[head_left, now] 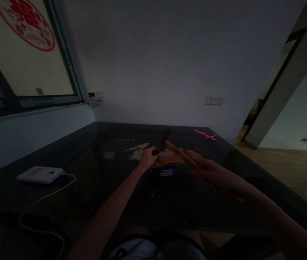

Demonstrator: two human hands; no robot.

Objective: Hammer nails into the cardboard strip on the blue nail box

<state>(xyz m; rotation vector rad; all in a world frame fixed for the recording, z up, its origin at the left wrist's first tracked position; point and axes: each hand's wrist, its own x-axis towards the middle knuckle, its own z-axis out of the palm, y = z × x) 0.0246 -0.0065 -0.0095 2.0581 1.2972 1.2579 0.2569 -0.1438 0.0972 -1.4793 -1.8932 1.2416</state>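
Note:
My right hand [210, 171] is wrapped round the wooden handle of a hammer [183, 156]. The hammer's dark head [165, 140] is at the far end of the handle, over a crumpled brownish, partly clear wrapping [171, 157]. At the left edge of that wrapping, my left hand [149, 157] has its fingers drawn together in a pinch; what lies between them is too dark and small to name. Just in front of the wrapping is a blue item with a white label [166, 172].
A white power bank [41, 174] with a white cable [48, 195] lies at the left of the dark glossy table [110, 202]. A pink ribbon [207, 135] rests near the back right edge. Behind stands a wall with sockets [214, 100]; a window is at left.

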